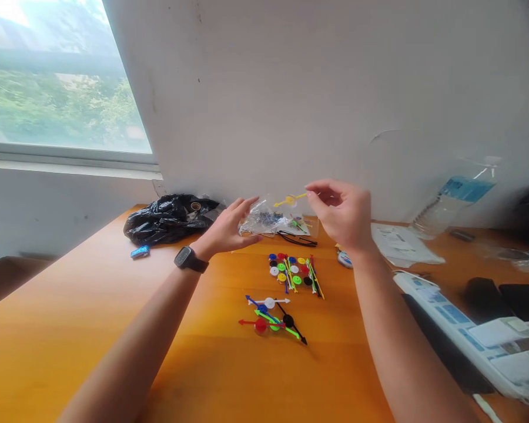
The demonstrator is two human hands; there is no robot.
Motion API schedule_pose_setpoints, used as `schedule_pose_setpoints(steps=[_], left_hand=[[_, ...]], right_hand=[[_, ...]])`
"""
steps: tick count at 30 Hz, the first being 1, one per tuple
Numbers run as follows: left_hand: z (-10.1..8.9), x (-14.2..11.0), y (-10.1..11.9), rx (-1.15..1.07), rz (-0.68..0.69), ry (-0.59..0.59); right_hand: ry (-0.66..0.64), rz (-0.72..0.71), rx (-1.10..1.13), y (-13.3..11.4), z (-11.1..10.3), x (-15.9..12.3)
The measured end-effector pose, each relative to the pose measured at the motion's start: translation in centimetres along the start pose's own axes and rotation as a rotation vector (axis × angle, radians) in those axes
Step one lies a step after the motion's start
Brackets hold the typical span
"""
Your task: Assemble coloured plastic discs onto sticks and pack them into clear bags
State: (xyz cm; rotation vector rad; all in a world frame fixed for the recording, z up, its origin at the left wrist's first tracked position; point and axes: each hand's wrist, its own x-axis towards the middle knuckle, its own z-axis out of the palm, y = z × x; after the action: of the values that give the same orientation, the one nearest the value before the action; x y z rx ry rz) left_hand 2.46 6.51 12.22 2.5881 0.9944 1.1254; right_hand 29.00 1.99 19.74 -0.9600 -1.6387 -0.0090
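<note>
Between thumb and fingers, my right hand (339, 214) pinches one end of a yellow arrow spinner (290, 200) in the air; its arrowhead points left and a round hub sits mid-shaft. My left hand (231, 228), a dark watch on its wrist, is raised to the left of the spinner with fingers apart and holding nothing. Below, on the table, lies a loose cluster of assembled spinners (271, 320) in white, blue, green, red and black. Behind that cluster sit several coloured round discs (282, 267) and a bunch of loose arrows (314, 276).
At the back are a clear plastic bag (264, 220) with small coloured parts and a black plastic bag (170, 217). A small blue packet (140, 252) lies left. A power strip (456, 329), papers (405, 244) and a large clear bottle (449, 200) occupy the right.
</note>
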Motion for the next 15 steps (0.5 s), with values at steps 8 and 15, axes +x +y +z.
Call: schedule_pose_setpoints(steps=[8, 15], left_hand=[[0.4, 0.4, 1.6, 0.129, 0.030, 0.092], [0.0, 0.6, 2.3, 0.148, 0.017, 0.133]], right_hand=[[-0.279, -0.033, -0.120, -1.8, 1.4, -1.2], [-0.426, -0.072, -0.241, -3.1, 0.9, -1.3]])
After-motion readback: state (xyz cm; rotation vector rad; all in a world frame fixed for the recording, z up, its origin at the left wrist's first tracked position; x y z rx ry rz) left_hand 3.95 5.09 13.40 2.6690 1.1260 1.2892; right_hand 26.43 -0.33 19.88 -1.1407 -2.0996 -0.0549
